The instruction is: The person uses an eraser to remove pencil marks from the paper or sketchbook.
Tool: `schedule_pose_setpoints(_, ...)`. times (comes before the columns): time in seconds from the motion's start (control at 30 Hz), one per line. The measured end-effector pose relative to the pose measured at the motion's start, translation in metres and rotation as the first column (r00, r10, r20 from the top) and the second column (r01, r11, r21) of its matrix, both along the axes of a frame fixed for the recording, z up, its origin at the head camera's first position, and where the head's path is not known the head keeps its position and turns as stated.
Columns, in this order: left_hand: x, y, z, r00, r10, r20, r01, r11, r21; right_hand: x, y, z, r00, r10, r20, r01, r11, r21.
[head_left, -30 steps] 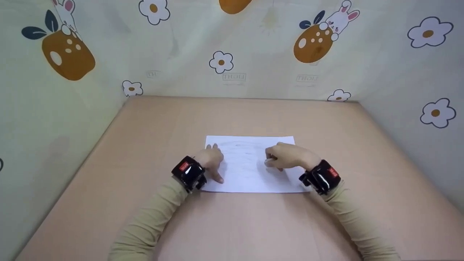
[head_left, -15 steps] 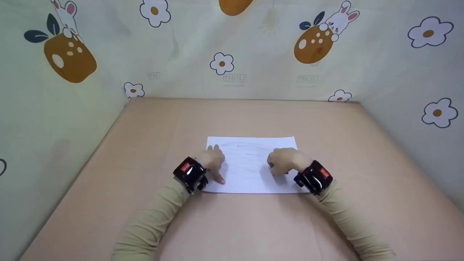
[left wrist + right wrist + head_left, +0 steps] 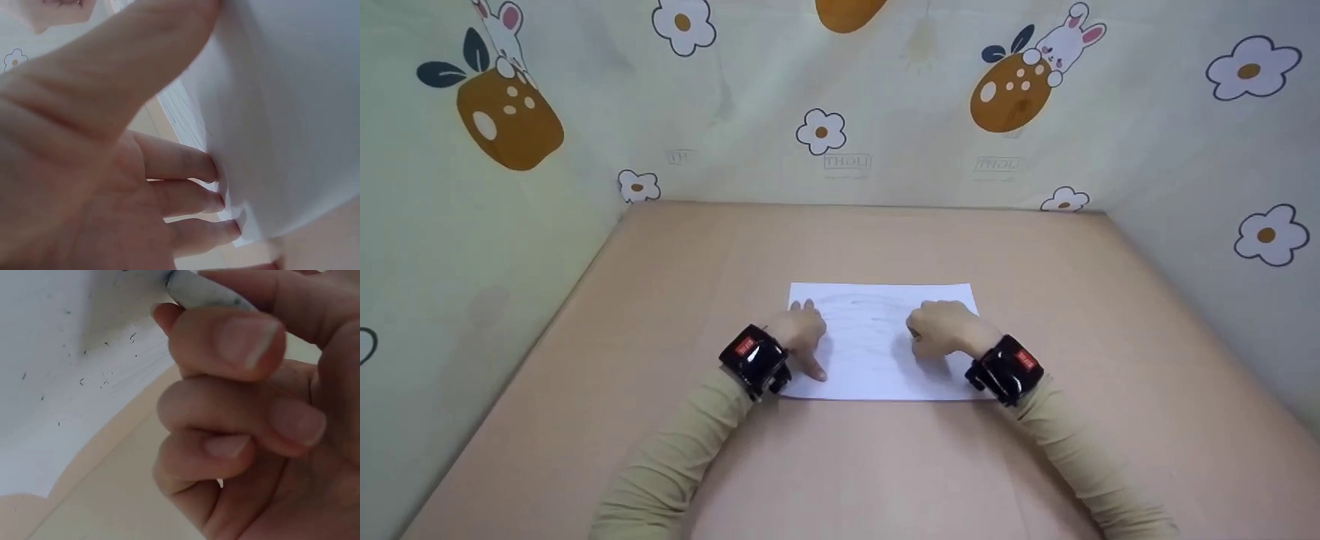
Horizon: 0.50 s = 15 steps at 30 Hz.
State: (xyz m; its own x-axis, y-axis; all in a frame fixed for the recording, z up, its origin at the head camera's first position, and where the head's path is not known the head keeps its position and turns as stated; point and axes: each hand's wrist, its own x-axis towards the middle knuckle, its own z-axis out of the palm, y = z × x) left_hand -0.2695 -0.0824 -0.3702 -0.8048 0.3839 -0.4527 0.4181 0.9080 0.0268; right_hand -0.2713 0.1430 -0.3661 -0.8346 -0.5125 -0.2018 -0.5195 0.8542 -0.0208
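Note:
A white sheet of paper point(image 3: 870, 367) with faint grey smudges lies on the table. My left hand point(image 3: 799, 334) rests on its left side with fingers spread; in the left wrist view the fingertips point(image 3: 208, 169) press on the sheet's edge. Over the right part of the paper, my right hand point(image 3: 945, 328) pinches a small whitish eraser point(image 3: 208, 292), its worn end darkened and against the paper. Small dark crumbs point(image 3: 81, 382) lie scattered on the sheet near it. From the head view the eraser is hidden by the hand.
The brown tabletop point(image 3: 840, 465) extends around the paper on all sides. A patterned cloth point(image 3: 735, 97) with flowers and rabbits hangs along the back and both sides. Black camera units point(image 3: 1006, 370) sit on both wrists.
My right hand has turned so its knuckles face up, dipping slightly toward me, then shifting a little left across the paper. The left hand and the sheet stay in place.

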Motion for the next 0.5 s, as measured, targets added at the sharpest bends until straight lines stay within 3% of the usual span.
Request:
schedule_pose_setpoints(0.1,0.000,0.000,0.000,1.000,0.009,0.003,-0.009,1.000,-0.006,-0.004,-0.005,-0.006,0.996,0.091,-0.015,-0.092,0.987,-0.132)
schedule_pose_setpoints(0.17,0.001,0.000,0.000,1.000,0.014,0.007,-0.014,1.000,-0.003,-0.005,-0.007,-0.008,0.994,0.113,-0.008,-0.112,0.979,-0.170)
schedule_pose_setpoints(0.3,0.000,-0.001,0.001,1.000,0.013,0.014,-0.013,1.000,0.015,-0.003,-0.003,-0.003,1.000,0.002,-0.005,-0.002,1.000,-0.023)
schedule_pose_setpoints(0.4,-0.001,0.000,0.001,1.000,0.009,0.014,-0.009,1.000,0.003,-0.002,0.002,0.003,0.996,-0.083,-0.027,0.085,0.992,0.095)
schedule_pose_setpoints(0.5,-0.001,0.000,0.000,1.000,0.005,0.017,-0.005,1.000,-0.005,-0.003,0.000,0.001,0.998,-0.065,-0.012,0.065,0.998,0.012)
